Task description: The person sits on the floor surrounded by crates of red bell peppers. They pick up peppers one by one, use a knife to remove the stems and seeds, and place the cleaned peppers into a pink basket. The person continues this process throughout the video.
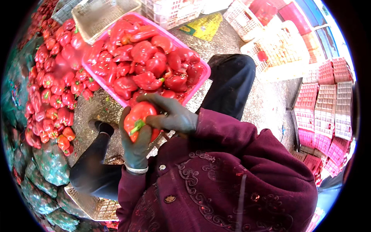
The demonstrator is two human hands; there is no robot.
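A whole red bell pepper [139, 112] with a green stem is held between my two gloved hands in front of my chest. My left hand [135, 148], in a dark grey glove, cups it from the left and below, the thumb beside the stem. My right hand [174, 114] grips its upper right side with fingers over the top. Whether the right hand also has a tool in it cannot be made out. Just beyond the hands stands a pink plastic crate [205, 69], heaped with opened red peppers [145, 58].
Whole red peppers [55, 87] lie in a large pile at left, above filled green mesh sacks [52, 162]. An off-white crate [105, 17] adjoins the pink one. Another crate [275, 58] with small bits stands at upper right. Stacked crates [318, 107] line the right side.
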